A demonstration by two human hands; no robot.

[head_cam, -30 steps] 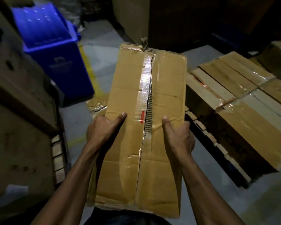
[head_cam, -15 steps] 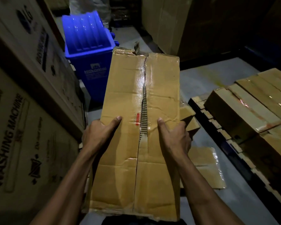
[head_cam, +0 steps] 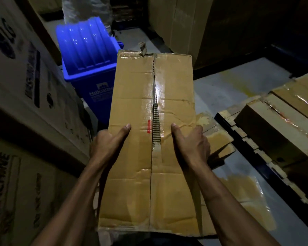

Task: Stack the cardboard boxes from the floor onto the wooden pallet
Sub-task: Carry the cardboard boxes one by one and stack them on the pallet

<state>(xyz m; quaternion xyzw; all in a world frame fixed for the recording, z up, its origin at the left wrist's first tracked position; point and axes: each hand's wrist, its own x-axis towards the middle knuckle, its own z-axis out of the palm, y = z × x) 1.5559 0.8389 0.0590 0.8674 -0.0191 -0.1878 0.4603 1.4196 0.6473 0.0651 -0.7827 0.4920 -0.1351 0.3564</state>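
Observation:
A long taped cardboard box [head_cam: 137,96] fills the middle of the view, held up off the floor with its split top seam facing me. My left hand [head_cam: 108,144] grips its left side, thumb lying on the top face. My right hand [head_cam: 190,144] grips the right side the same way. The wooden pallet [head_cam: 245,137] lies on the floor at the right, with several taped boxes [head_cam: 277,121] stacked on it. More cardboard boxes [head_cam: 219,139] sit on the floor behind and right of the held box, partly hidden by it.
A blue plastic bin [head_cam: 89,68] stands on the floor ahead at the left. Large printed appliance cartons [head_cam: 25,96] wall in the left side. Tall cartons [head_cam: 176,23] stand at the back. A flat sheet of cardboard [head_cam: 247,192] lies on the grey floor by the pallet.
The view has swung left: the pallet and its boxes have slid to the right edge, the appliance cartons have grown at the left. Both hands keep the same grip on the box.

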